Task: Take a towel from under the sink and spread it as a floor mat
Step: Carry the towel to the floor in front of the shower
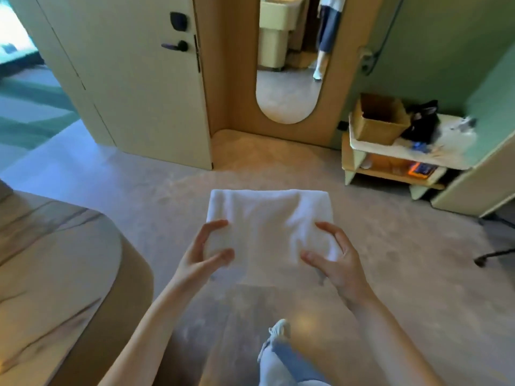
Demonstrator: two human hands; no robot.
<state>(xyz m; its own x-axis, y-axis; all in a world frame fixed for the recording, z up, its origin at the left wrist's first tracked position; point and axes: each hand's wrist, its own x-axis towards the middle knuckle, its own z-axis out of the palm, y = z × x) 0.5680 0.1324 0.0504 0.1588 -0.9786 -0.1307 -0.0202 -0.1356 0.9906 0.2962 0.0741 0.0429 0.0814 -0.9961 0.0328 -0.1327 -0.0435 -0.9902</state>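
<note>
folded white towel (267, 215) held out front at mid-frame, above the floor (390, 274), not spread yet. still a neat rectangle, far edge is the fold line.

left hand (200, 260): thumb and forefinger curved in onto the towel's near-left corner, pinching it. right hand (342, 266): same on the near-right corner, fingers (331, 228) hooked over the side edge, thumb on top. both hands holding the towel, well apart from each other, one on each near corner. can't tell how the fingers underneath lie.

shadow of the towel on the floor just below its near edge. person's jeans leg (278, 363) and white shoe (278, 328) below that.

around: rounded stone-pattern bench (50, 246) at left. cream door (133, 93) with dark lever handle ahead-left. arched floor mirror (284, 101) straight ahead, reflecting a person's legs. low shelf unit (354, 160) at right with an open cardboard box (376, 126) and a black bag (420, 123) on top. chair base (493, 254) at far right.
</note>
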